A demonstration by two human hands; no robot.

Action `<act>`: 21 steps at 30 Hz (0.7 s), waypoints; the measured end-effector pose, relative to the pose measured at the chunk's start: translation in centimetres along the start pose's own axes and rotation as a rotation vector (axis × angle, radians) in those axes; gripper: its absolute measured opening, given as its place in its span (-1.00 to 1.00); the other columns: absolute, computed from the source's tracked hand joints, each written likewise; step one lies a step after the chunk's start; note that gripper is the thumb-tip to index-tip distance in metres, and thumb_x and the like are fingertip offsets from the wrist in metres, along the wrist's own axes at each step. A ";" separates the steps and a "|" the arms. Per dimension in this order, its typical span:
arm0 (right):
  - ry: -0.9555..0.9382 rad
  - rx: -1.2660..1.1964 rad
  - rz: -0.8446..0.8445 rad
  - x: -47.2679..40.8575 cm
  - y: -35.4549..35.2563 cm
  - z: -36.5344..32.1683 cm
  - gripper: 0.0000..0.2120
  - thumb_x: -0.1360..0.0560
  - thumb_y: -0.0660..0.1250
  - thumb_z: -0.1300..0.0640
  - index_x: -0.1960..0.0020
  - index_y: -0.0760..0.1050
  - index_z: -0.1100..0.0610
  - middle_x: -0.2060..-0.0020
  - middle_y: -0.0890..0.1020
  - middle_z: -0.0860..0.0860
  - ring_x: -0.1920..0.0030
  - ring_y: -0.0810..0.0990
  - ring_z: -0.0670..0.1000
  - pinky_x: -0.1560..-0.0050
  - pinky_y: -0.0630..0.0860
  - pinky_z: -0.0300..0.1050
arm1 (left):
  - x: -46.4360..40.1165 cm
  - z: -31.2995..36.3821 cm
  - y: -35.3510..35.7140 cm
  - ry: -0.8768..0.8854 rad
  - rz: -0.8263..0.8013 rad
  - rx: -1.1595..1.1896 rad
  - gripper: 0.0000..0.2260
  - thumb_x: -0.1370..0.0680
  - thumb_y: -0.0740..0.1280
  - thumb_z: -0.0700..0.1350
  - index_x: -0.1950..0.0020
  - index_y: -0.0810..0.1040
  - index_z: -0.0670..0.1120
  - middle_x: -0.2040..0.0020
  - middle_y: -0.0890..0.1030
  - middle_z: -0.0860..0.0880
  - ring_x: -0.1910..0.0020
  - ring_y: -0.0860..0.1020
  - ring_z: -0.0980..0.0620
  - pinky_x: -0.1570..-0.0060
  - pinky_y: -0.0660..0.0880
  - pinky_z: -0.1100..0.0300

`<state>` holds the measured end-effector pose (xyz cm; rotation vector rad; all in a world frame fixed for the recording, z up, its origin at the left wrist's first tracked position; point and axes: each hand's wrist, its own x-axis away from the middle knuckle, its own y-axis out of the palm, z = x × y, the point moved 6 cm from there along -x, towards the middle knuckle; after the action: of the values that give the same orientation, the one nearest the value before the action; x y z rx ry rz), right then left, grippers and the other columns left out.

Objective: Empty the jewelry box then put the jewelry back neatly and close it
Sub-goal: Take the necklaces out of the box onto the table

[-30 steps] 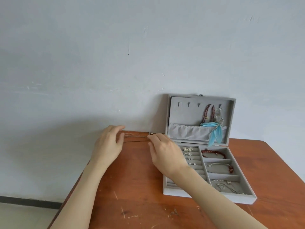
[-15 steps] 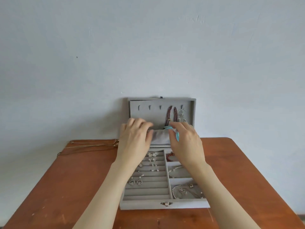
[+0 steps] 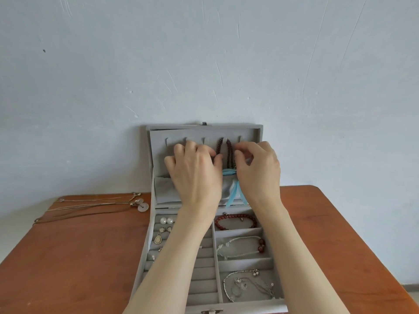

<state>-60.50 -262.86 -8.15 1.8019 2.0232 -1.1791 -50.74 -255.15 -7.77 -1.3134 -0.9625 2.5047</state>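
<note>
The grey velvet jewelry box [image 3: 249, 309] stands open on the table, its lid [image 3: 181, 128] leaning upright against the wall. A dark red bead necklace [image 3: 229, 152] hangs from the lid's hooks. My left hand [image 3: 195, 175] is raised to the lid, and its thumb and forefinger pinch the left bead strand. My right hand [image 3: 260, 171] pinches a hanging piece beside the beads, from which a blue feather [image 3: 234, 193] trails over the lid pocket. The tray holds pearl earrings [image 3: 166, 220], a red bead bracelet [image 3: 235, 217], a silver bracelet [image 3: 240, 245] and a silver chain [image 3: 247, 286].
Several thin necklaces with pale round pendants [image 3: 90, 207] lie on the wooden table [image 3: 68, 257] to the left of the box. A pale wall [image 3: 204, 64] rises right behind the lid. My forearms cover part of the ring rows.
Both hands left the necklaces on the table's left side and moved to the box lid. They then rose from the lid pocket to the hanging beads and feather piece.
</note>
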 end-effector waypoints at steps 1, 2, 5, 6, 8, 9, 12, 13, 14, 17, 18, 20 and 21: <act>0.000 0.004 -0.003 0.0 0.0 0.0 -0.83 -0.50 0.26 0.22 -0.03 0.60 0.14 0.09 0.54 0.08 0.07 0.49 0.11 0.02 0.44 -0.03 | 0.1 0.1 0.1 -0.012 -0.024 -0.002 -0.88 -0.46 0.37 -0.03 0.13 0.64 -0.05 0.11 0.61 -0.06 0.03 0.46 -0.11 0.08 0.24 0.04; 0.003 0.007 -0.008 0.1 0.1 -0.1 -0.83 -0.50 0.26 0.22 -0.03 0.59 0.13 0.09 0.54 0.08 0.07 0.48 0.10 0.01 0.44 0.00 | 0.1 0.1 0.2 -0.021 -0.043 0.001 -0.88 -0.48 0.34 -0.05 0.12 0.64 -0.07 0.10 0.61 -0.07 0.02 0.46 -0.11 0.08 0.26 0.03; 0.007 0.008 -0.027 0.1 0.1 0.0 -0.83 -0.50 0.27 0.21 -0.04 0.59 0.13 0.09 0.53 0.08 0.06 0.47 0.10 0.00 0.44 0.04 | 0.0 0.0 0.0 -0.007 -0.035 0.055 -0.89 -0.46 0.34 -0.11 0.18 0.62 -0.12 0.15 0.59 -0.11 0.09 0.48 -0.15 0.12 0.32 0.02; 0.008 0.003 -0.031 0.2 0.1 0.0 -0.84 -0.50 0.27 0.21 -0.04 0.59 0.13 0.10 0.53 0.07 0.07 0.47 0.10 0.00 0.44 0.05 | -0.2 0.1 -0.3 0.012 -0.009 0.089 -0.91 -0.44 0.36 -0.13 0.20 0.61 -0.13 0.19 0.58 -0.11 0.13 0.49 -0.15 0.16 0.33 0.03; 0.014 -0.017 -0.040 0.1 0.0 0.0 -0.84 -0.50 0.29 0.20 -0.03 0.59 0.12 0.14 0.50 0.03 0.08 0.47 0.09 0.01 0.45 0.03 | -0.7 0.6 -1.3 0.064 0.052 0.155 -0.93 -0.43 0.38 -0.15 0.23 0.57 -0.14 0.26 0.56 -0.09 0.19 0.50 -0.13 0.26 0.33 0.09; 0.020 -0.031 -0.048 0.1 -0.1 0.0 -0.85 -0.50 0.29 0.20 -0.03 0.59 0.12 0.15 0.48 0.01 0.08 0.47 0.08 0.02 0.45 0.01 | -1.1 0.9 -1.7 0.085 0.066 0.179 -0.93 -0.44 0.37 -0.15 0.22 0.56 -0.13 0.26 0.56 -0.07 0.18 0.50 -0.10 0.29 0.30 0.13; 0.055 -0.105 -0.078 0.0 -0.2 0.0 -0.84 -0.50 0.30 0.18 -0.05 0.58 0.11 0.15 0.49 -0.01 0.09 0.49 0.04 0.02 0.44 -0.11 | -2.9 1.8 -2.1 0.099 -0.007 0.324 -0.92 -0.49 0.33 -0.13 0.14 0.56 -0.13 0.19 0.58 0.00 0.14 0.48 0.00 0.24 0.29 0.22; 0.072 -0.141 -0.089 0.0 -0.2 0.0 -0.83 -0.50 0.30 0.17 -0.07 0.57 0.10 0.14 0.49 -0.02 0.10 0.49 -0.01 0.03 0.42 -0.17 | -3.4 2.0 -2.1 0.093 -0.040 0.408 -0.93 -0.49 0.33 -0.13 0.14 0.55 -0.12 0.19 0.57 0.03 0.17 0.47 0.02 0.22 0.30 0.26; 0.085 -0.173 -0.097 -0.1 -0.3 0.0 -0.82 -0.51 0.30 0.16 -0.09 0.56 0.10 0.13 0.48 -0.03 0.14 0.48 -0.07 0.04 0.39 -0.24 | -3.8 2.2 -2.3 0.085 -0.074 0.484 -0.95 -0.49 0.33 -0.14 0.15 0.55 -0.10 0.21 0.56 0.06 0.20 0.45 0.05 0.22 0.30 0.30; 0.090 -0.212 -0.112 -0.2 -0.4 -0.3 -0.78 -0.50 0.32 0.12 -0.13 0.55 0.12 0.14 0.47 -0.04 0.22 0.45 -0.18 0.15 0.33 -0.36 | -4.5 2.8 -2.9 0.088 -0.150 0.592 -0.94 -0.49 0.33 -0.14 0.19 0.51 -0.03 0.28 0.52 0.15 0.27 0.42 0.15 0.28 0.29 0.46; 0.086 -0.216 -0.127 -0.2 -0.4 -0.5 -0.77 -0.50 0.32 0.11 -0.13 0.55 0.12 0.13 0.47 -0.04 0.21 0.45 -0.17 0.16 0.34 -0.37 | -4.7 3.0 -3.3 0.083 -0.156 0.626 -0.93 -0.49 0.33 -0.14 0.19 0.51 -0.03 0.29 0.52 0.17 0.30 0.42 0.18 0.29 0.30 0.48; 0.067 -0.216 -0.157 -0.1 -0.3 -0.8 -0.79 -0.50 0.32 0.09 -0.10 0.57 0.12 0.13 0.47 -0.04 0.14 0.46 -0.07 0.14 0.33 -0.35 | -4.9 3.2 -4.1 0.065 -0.150 0.714 -0.93 -0.49 0.33 -0.17 0.19 0.51 -0.04 0.31 0.53 0.18 0.33 0.44 0.22 0.28 0.32 0.48; 0.057 -0.214 -0.168 -0.1 -0.2 -1.0 -0.83 -0.50 0.32 0.09 -0.05 0.58 0.11 0.13 0.48 -0.03 0.10 0.46 -0.02 0.13 0.32 -0.34 | -4.9 3.2 -4.5 0.062 -0.149 0.753 -0.91 -0.49 0.33 -0.18 0.20 0.50 -0.04 0.31 0.55 0.15 0.33 0.46 0.22 0.27 0.34 0.46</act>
<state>-60.32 -262.26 -7.32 1.6090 2.2730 -0.9175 -50.97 -255.15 -0.33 -1.0068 -0.0536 2.3160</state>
